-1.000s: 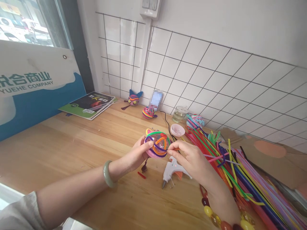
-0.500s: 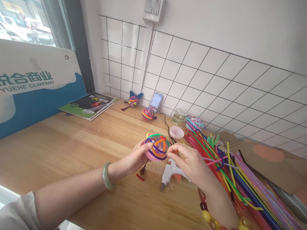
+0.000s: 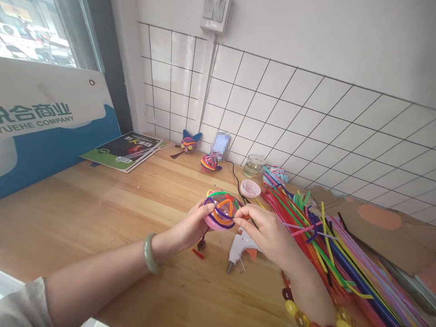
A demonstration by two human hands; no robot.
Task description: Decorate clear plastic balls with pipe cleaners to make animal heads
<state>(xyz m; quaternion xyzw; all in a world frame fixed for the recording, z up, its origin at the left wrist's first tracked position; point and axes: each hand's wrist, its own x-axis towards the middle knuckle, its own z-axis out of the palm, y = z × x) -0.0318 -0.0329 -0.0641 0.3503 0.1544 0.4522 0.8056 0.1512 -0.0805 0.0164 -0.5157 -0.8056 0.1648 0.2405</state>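
Note:
My left hand (image 3: 196, 222) grips a clear round ball (image 3: 223, 209) trimmed with bent pipe cleaners in pink, green, orange and purple. Its thumb presses on the purple pipe cleaner (image 3: 222, 212) at the near side. At the ball's right edge, my right hand (image 3: 260, 225) pinches the end of that purple pipe cleaner between thumb and fingertips. A dark tassel (image 3: 202, 243) hangs below the ball. The white glue gun (image 3: 238, 249) lies just under my right hand, nozzle toward me, its handle partly hidden. Near it rests a short red piece (image 3: 198, 254).
A big bundle of coloured pipe cleaners (image 3: 327, 254) spreads at the right, beside cardboard (image 3: 361, 222). Behind the ball stand a pink bowl (image 3: 250, 189), a glass jar (image 3: 252, 167), a phone (image 3: 220, 146) and finished striped ornaments (image 3: 188, 143). A booklet (image 3: 126, 150) lies at back left.
The view has shifted slightly. Both hands keep their hold on the ball and the purple pipe cleaner, with my right fingertips a touch nearer the ball.

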